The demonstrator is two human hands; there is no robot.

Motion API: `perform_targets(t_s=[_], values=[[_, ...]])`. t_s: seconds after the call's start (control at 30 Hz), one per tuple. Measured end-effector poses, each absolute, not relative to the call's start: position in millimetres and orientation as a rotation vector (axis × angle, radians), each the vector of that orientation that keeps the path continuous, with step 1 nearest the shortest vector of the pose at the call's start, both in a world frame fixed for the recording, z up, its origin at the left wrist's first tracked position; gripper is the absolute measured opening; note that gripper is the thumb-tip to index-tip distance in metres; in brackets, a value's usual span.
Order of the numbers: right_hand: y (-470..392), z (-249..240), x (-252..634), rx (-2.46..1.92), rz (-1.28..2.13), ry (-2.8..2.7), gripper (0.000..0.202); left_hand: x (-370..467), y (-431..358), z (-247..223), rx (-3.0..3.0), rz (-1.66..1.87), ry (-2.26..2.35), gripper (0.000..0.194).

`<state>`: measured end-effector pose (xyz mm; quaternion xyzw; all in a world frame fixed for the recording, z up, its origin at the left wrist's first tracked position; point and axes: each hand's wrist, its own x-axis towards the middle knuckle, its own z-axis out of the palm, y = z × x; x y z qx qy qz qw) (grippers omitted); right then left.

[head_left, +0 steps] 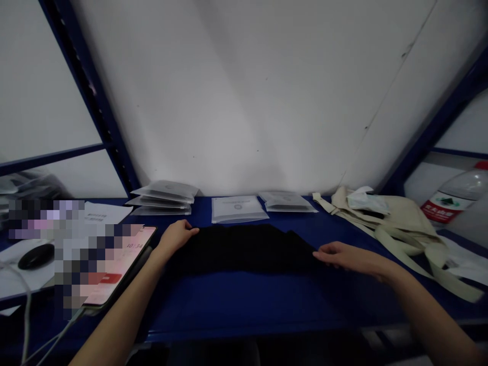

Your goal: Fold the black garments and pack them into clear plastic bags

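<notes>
A black piece of cloth (244,249), its exact kind unclear, lies spread flat on the blue shelf top (244,305). My left hand (179,235) pinches its left end near the upper corner. At the opposite end, my right hand (337,255) grips the right corner between thumb and fingers. Just behind the cloth lies a frosted zip bag (239,208) with a printed mark. More such bags are stacked at the back left (165,197) and back right (287,202).
On the left are a phone (125,264) with a cable, a black computer mouse (37,256) and paper sheets (109,211). To the right lie a beige cloth bag (400,218) with straps and a large red-capped bottle (457,195). A white wall (244,101) closes off the back.
</notes>
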<state>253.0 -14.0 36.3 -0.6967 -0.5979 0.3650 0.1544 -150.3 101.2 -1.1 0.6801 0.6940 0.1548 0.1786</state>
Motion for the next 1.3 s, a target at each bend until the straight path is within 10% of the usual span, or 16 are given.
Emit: perform_targets(t_s=[0.4, 0.7, 1.3], values=[[-12, 31, 258, -1.637, 1.367, -1.063, 0.023, -159, 98, 4, 1.636, 0.549, 1.611, 0.044], [2, 41, 227, -1.571, 0.812, -1.022, 0.024, -154, 96, 6, 1.574, 0.542, 1.562, 0.029], [-15, 12, 51, -1.368, 0.014, -2.441, 0.013, -151, 97, -2, 1.753, 0.577, 1.755, 0.025]])
